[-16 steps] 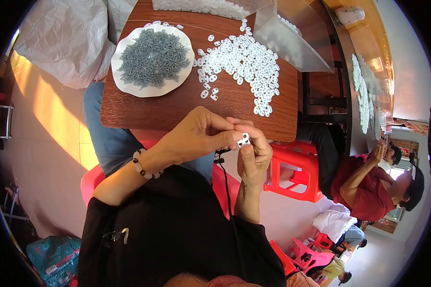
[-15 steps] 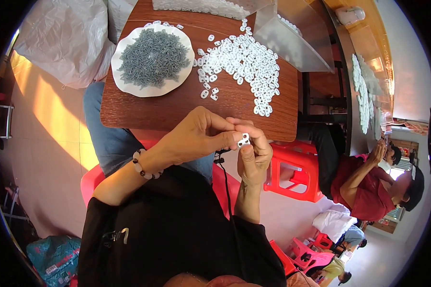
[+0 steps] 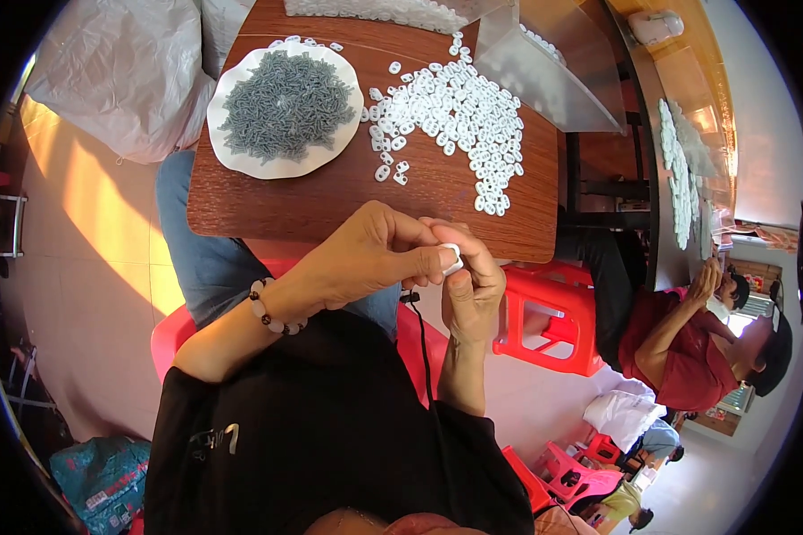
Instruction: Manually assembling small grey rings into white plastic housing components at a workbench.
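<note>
Both hands have pressed closer together since the earlier frame.
Left hand (image 3: 366, 259) and right hand (image 3: 471, 283) pinch one small white plastic ring (image 3: 452, 259) between their fingertips.

Both hands are being held together in front of the chest, fingertips meeting. The left hand (image 3: 366, 259) is being curled with its fingers bent toward the right hand (image 3: 469, 287), whose thumb and fingers are being pinched upward. Both forearms are being raised from the lower edge, the left wrist bent inward.
</note>
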Tool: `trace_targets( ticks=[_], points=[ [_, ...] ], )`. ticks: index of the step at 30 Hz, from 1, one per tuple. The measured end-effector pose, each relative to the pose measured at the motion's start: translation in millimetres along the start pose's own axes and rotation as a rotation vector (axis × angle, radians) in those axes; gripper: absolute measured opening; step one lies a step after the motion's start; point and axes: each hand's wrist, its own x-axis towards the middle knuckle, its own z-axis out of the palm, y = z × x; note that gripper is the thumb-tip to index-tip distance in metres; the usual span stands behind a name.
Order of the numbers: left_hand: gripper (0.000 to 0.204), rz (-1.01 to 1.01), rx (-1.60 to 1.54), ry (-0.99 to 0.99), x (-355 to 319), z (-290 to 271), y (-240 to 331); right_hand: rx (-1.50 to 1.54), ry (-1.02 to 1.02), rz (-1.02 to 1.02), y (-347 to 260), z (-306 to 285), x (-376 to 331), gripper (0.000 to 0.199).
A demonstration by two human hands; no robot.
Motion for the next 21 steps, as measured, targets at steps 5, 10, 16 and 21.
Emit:
trace_targets(
  ticks=[5,10,16,21],
  points=[
    [0.026,0.014,0.031,-0.006,1.1,-1.3,-0.8,0.081,-0.010,0.067,2.4,-1.1,-1.8,0.061],
    [0.027,0.035,0.053,-0.045,1.6,-5.6,-7.4,0.055,-0.029,0.068,3.4,-3.8,1.2,0.057],
    [0.028,0.069,0.086,-0.070,-1.4,-6.0,-9.5,0.029,-0.040,-0.070,11.4,-5.1,1.8,0.049],
    [0.027,0.079,0.063,-0.081,-2.6,-8.8,-13.1,0.057,0.013,-0.085,14.2,-0.7,0.7,0.047]
  ],
)
